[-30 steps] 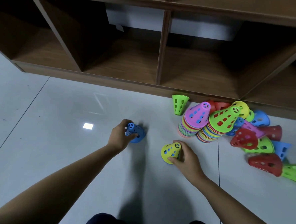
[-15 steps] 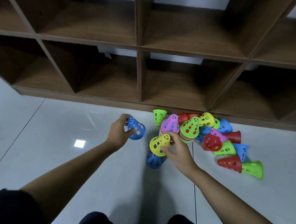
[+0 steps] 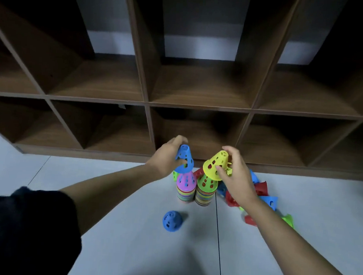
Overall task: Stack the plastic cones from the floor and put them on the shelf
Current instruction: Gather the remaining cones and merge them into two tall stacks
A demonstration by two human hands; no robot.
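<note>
Currently the left hand (image 3: 164, 157) fingers grasp a blue perforated plastic cone (image 3: 184, 160) over the purple-topped stack (image 3: 185, 187); the right hand (image 3: 235, 176) grips a yellow perforated plastic cone (image 3: 215, 165) over the green-topped stack (image 3: 205, 189), both on the floor (image 3: 128, 229). Likely light, thin, flexible; hold the sidewalls near the narrow top and seat squarely.

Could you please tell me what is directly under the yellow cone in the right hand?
The green-topped stack stands under the yellow cone, held by the right hand. Whether they touch is unclear.

Dark wood cubby unit (image 3: 199, 107), two rows of open compartments, backless; pale wall (image 3: 199, 47) shows through. Light grey tiled floor (image 3: 127, 251), dark grout lines, dim lighting.
</note>
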